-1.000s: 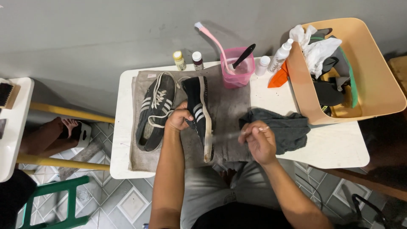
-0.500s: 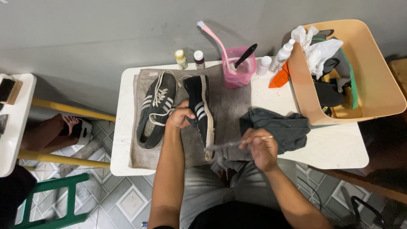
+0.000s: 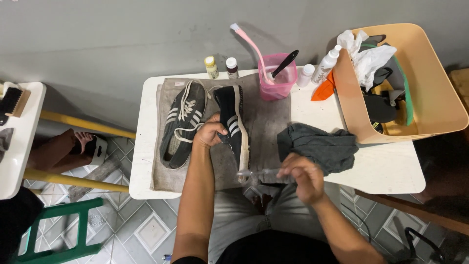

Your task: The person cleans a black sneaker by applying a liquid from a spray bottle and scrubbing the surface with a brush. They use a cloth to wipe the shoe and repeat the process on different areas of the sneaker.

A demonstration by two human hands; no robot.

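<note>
My left hand [image 3: 209, 131] grips a black sneaker with white stripes [image 3: 235, 122], tipped on its side so the white sole edge faces right. My right hand [image 3: 304, 175] holds a small clear-handled brush [image 3: 259, 174] whose head meets the sneaker's heel end near the table's front edge. The second sneaker [image 3: 181, 122] lies upright to the left, laces loose. Both shoes rest on a grey towel [image 3: 266, 120] spread over the white table [image 3: 381, 166].
A dark grey cloth [image 3: 320, 145] lies crumpled right of my right hand. At the back stand a pink cup [image 3: 278, 80] holding brushes, small bottles [image 3: 211, 67] and a spray bottle [image 3: 326, 63]. A tan basket [image 3: 430, 93] of supplies sits far right. Someone's foot [image 3: 73, 144] shows left.
My right hand with the brush has dropped lower and toward me, from beside the shoe's side to its heel end at the table edge. The left hand keeps its hold.
</note>
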